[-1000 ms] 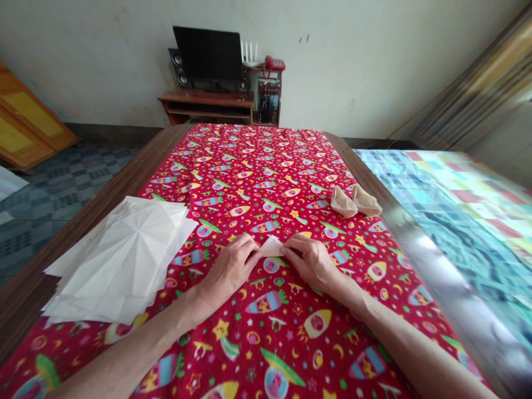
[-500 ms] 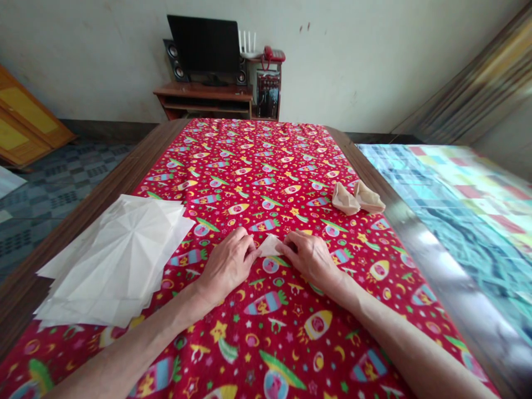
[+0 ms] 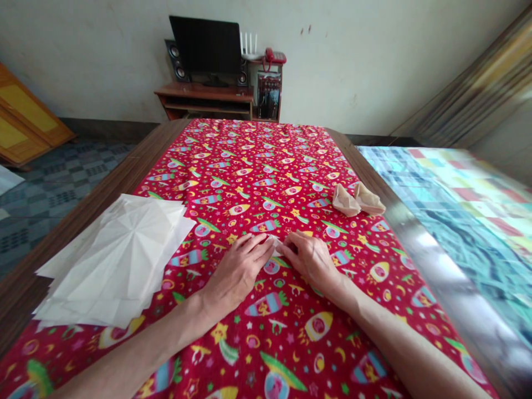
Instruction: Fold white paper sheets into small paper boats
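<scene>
Cloth (image 3: 249,183): red, spread on table (image 3: 137,149) | Sheet stack (image 3: 120,255): left side, creased | Folded paper (image 3: 276,244): on cloth, between our hands | Our left hand (image 3: 241,266): fingers lowered on its left end; opening hidden | Our right hand (image 3: 310,257): fingertips closed on its right end

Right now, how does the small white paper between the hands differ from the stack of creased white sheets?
The small white paper sits between the left hand and right hand; the stack of creased white sheets lies untouched. The paper shows a small patch, the stack a broad top. Both are white.
</scene>
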{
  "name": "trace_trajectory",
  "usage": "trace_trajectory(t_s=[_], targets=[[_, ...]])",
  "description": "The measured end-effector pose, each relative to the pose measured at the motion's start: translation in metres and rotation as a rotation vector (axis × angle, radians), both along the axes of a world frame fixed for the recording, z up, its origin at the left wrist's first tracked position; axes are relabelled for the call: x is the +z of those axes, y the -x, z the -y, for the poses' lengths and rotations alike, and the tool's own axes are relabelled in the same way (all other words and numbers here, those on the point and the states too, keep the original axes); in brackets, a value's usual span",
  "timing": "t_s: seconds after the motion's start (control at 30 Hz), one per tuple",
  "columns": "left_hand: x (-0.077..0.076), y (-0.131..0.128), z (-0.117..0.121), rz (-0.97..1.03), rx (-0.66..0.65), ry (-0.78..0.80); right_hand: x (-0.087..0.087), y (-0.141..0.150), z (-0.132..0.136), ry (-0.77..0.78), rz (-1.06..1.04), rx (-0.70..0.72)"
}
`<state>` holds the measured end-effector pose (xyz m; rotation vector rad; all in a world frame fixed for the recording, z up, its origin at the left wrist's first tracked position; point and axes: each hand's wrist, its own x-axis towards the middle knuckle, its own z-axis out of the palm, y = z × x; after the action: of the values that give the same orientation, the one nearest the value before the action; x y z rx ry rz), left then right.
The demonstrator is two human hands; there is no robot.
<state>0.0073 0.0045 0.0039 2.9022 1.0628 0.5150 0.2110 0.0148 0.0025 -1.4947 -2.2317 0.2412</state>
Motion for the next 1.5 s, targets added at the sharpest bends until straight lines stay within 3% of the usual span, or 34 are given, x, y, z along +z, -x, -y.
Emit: trace_trajectory(t_s=[0.23, 0.37, 0.43, 0.5, 0.73, 1.03, 1.23, 1.5], targets=[[0.001, 0.006, 0.004, -0.036, 0.008, 0.109, -0.003, -0.002, 0.004, -0.135, 0.012, -0.001], [-0.001, 0.006, 0.004, -0.052, 0.018, 0.109, -0.001, -0.004, 0.016, -0.264, 0.146, 0.245], [-0.001, 0.006, 0.005, -0.064, 0.030, 0.098, -0.002, -0.006, 0.022, -0.238, 0.180, 0.370], [-0.001, 0.006, 0.006, -0.068, 0.031, 0.086, -0.002, -0.010, 0.027, -0.173, 0.190, 0.407], [0.008, 0.020, 0.012, -0.098, 0.023, 0.105, -0.002, -0.027, 0.036, -0.067, 0.249, 0.395], [0.001, 0.034, 0.019, -0.015, 0.065, 0.001, -0.004, -0.033, 0.039, -0.152, 0.178, 0.335], [-0.005, 0.019, 0.006, 0.228, 0.146, -0.003, -0.006, -0.025, 0.032, -0.266, 0.125, 0.292], [-0.008, -0.006, -0.011, 0.119, 0.304, 0.039, 0.003, -0.007, 0.018, -0.321, 0.227, 0.182]])
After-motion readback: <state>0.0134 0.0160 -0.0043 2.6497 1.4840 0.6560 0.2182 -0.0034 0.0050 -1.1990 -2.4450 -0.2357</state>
